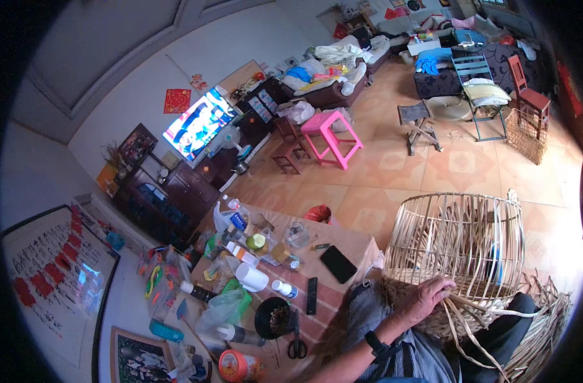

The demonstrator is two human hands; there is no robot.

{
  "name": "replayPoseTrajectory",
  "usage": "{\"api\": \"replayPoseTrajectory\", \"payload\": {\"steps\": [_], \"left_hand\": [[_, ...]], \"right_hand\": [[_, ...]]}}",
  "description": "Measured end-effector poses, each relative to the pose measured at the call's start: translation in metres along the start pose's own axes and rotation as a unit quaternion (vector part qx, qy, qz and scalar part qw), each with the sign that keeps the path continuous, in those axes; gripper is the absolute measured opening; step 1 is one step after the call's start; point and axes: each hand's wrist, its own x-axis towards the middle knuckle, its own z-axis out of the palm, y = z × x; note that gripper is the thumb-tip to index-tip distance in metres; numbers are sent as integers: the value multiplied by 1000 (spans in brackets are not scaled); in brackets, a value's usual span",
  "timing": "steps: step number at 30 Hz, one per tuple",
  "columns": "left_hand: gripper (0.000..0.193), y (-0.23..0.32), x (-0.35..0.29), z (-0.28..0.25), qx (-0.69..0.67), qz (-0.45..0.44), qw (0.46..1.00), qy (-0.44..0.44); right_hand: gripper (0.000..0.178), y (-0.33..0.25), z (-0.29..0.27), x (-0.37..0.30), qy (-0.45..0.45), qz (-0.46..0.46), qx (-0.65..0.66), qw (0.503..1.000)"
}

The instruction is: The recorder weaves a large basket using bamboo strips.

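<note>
A half-woven wicker basket (pixel 454 239) rests at my lap, with tall upright ribs and a tightly woven band low on its side. My left hand (pixel 425 299), with a black watch on the wrist, is at that band. Its fingers are closed at the woven edge, pinching a wicker strip. Several loose strips (pixel 465 325) trail down from beside the fingertips across my dark trousers. My right hand does not show.
Left of me a table (pixel 326 239) carries a phone (pixel 339 263), scissors (pixel 296 345), a black bowl (pixel 272 318) and several bottles. A bundle of long strips (pixel 544 332) lies on the floor at right. Beyond stand a pink stool (pixel 330 131) and a folding stool (pixel 418 121).
</note>
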Motion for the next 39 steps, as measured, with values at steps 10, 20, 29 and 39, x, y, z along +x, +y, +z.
{"api": "replayPoseTrajectory", "payload": {"steps": [10, 20, 29, 39], "left_hand": [[23, -8, -1, 5, -19, 2, 1000, 5], [23, -3, -1, 2, -13, 9, 1000, 8], [31, 1, -1, 2, -44, -76, 996, -16], [45, 9, 12, -7, -2, -113, 993, -32]], "right_hand": [[9, -11, 12, 2, -17, -11, 7, 1000], [7, -18, 22, 2, -29, -26, 11, 999], [7, -23, 32, 4, -38, -31, 20, 999], [6, -28, 35, 5, -47, -43, 45, 997]]}}
